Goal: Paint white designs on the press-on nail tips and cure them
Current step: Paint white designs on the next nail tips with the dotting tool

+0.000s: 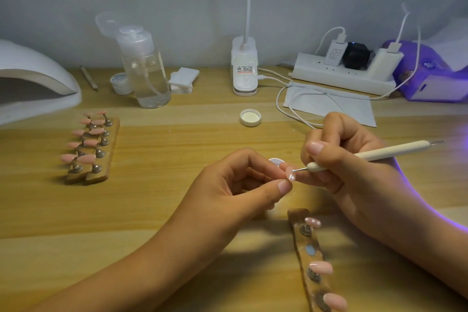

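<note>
My left hand point(243, 185) pinches a small pink nail tip point(289, 173) between thumb and fingertips, above the wooden table. My right hand point(342, 157) grips a white dotting pen point(379, 153), and its metal point touches the nail tip. Just behind the fingers sits a small white paint pot point(274, 161), partly hidden. A wooden holder strip point(302, 240) lies at the lower right with three pink tips on metal stands; the nearest-to-hand tip point(312, 222) carries white dots. Two more strips point(101, 149) at the left hold several plain pink tips.
A white curing lamp point(33, 83) stands at the far left. A second, purple lamp point(430, 76) glows at the right behind a power strip point(342, 76) with cables. A pump bottle point(147, 71), a small jar point(121, 83), pads point(183, 78), a desk lamp base point(244, 68) and a white lid point(250, 117) stand behind.
</note>
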`<state>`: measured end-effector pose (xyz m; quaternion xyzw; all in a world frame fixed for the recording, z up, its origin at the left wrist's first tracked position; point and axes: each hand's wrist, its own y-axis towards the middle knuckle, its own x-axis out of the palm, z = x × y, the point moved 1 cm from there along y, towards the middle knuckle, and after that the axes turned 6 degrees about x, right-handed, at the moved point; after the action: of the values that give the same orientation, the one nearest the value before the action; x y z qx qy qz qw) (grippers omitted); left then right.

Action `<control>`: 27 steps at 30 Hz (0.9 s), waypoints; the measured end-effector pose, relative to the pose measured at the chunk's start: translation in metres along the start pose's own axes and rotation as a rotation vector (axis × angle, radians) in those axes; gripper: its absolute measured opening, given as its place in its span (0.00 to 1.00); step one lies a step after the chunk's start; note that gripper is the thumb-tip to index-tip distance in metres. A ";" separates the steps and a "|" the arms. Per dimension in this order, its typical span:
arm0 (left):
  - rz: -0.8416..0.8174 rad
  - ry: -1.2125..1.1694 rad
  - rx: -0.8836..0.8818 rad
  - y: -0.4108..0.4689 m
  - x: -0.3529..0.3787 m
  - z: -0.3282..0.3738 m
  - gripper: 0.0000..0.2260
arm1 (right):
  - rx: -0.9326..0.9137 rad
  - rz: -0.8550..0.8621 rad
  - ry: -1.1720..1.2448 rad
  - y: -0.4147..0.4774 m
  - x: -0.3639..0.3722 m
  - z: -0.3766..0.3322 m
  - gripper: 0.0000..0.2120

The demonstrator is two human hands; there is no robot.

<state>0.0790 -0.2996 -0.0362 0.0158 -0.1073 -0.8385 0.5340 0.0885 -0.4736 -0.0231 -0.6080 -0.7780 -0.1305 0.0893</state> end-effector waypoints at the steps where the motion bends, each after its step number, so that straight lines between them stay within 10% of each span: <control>1: 0.001 0.001 -0.001 0.000 0.000 0.000 0.05 | 0.002 0.001 -0.001 0.000 0.000 0.000 0.09; 27: -0.006 0.008 0.001 0.000 -0.001 -0.001 0.05 | 0.006 -0.008 -0.022 0.000 -0.001 0.000 0.09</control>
<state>0.0797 -0.2987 -0.0377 0.0197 -0.1058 -0.8399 0.5319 0.0885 -0.4745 -0.0238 -0.6061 -0.7817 -0.1215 0.0821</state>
